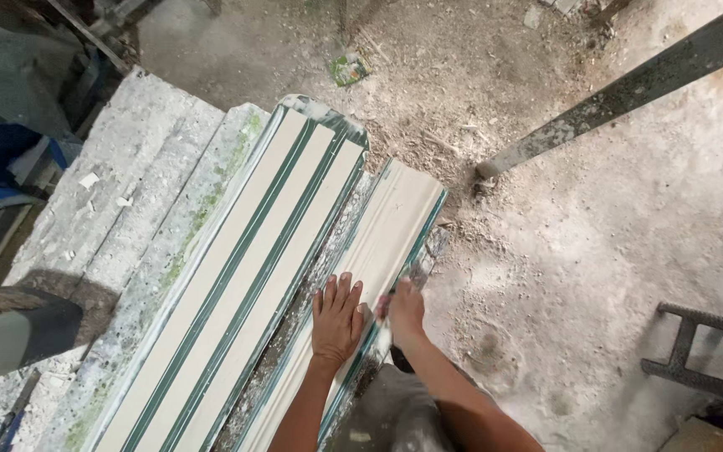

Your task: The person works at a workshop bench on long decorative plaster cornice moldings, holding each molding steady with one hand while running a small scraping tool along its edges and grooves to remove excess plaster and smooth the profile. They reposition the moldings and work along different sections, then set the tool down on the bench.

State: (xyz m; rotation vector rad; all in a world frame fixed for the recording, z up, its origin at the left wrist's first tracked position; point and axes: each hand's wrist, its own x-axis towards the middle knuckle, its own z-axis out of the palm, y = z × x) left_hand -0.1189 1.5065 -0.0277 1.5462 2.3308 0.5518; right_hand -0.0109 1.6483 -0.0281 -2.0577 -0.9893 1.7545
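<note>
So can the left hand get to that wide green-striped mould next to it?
Probably yes. The left hand lies flat on the narrow white moulding, and the striped mould sits right beside it with nothing between them.

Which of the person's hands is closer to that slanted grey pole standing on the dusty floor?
Right. The right hand grips the white moulding's outer edge, on the side towards the pole; the left hand lies flat on the moulding, farther away.
</note>
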